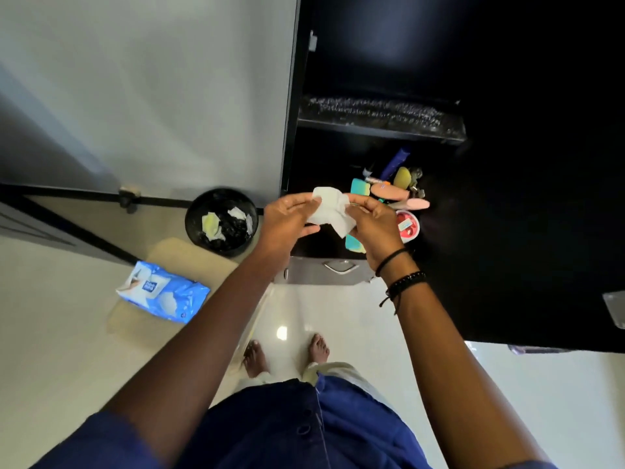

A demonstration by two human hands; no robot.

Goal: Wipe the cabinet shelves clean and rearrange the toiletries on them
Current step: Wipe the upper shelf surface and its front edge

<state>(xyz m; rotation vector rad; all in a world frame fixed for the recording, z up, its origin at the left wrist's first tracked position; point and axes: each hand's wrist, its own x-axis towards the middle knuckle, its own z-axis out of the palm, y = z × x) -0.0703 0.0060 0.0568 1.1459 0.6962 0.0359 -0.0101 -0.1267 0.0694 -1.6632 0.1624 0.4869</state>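
Pinching a white wipe (pixel 333 211) between both hands, you hold it just in front of the open black cabinet (pixel 372 55). Your left hand (pixel 287 221) grips the wipe's left edge between thumb and fingers. Your right hand (pixel 375 228), dark bracelets (pixel 402 282) at its wrist, curls round the right edge, and the sheet sits crumpled between the two.

Right behind your right hand, the toiletries (pixel 389 192) lie in a loose heap on the lower shelf: a blue tube (pixel 395 160), a pink bottle and a red round tub (pixel 407 225) among them. The upper shelf (pixel 382 113) shows pale streaks across its dark top.

On the floor left of the cabinet stands a black bin (pixel 199 204) with crumpled wipes inside. Nearer you, a blue wipes pack (pixel 162 291) lies flat.
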